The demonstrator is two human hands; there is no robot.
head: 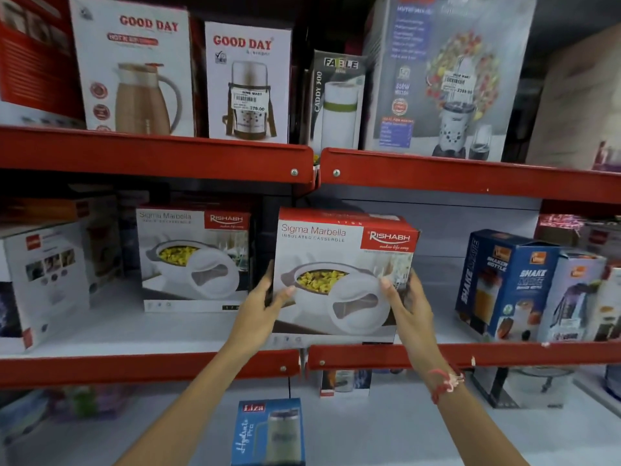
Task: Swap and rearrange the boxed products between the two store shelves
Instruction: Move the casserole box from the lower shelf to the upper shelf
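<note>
A white and red Sigma Marbella casserole box [339, 260] is at the left end of the right middle shelf [470, 353]. My left hand [265, 304] grips its left side and my right hand [403, 304] grips its right side. A second, identical casserole box [193, 257] stands further back on the left middle shelf [134, 364]. I cannot tell whether the held box rests on the shelf or hangs just above it.
Blue shaker bottle boxes [504, 284] stand to the right on the same shelf. White boxes [43, 280] fill the far left. Above are Good Day flask boxes [134, 68], a Fable box [339, 102] and a blender box [447, 79]. A blue Liza box [268, 432] sits below.
</note>
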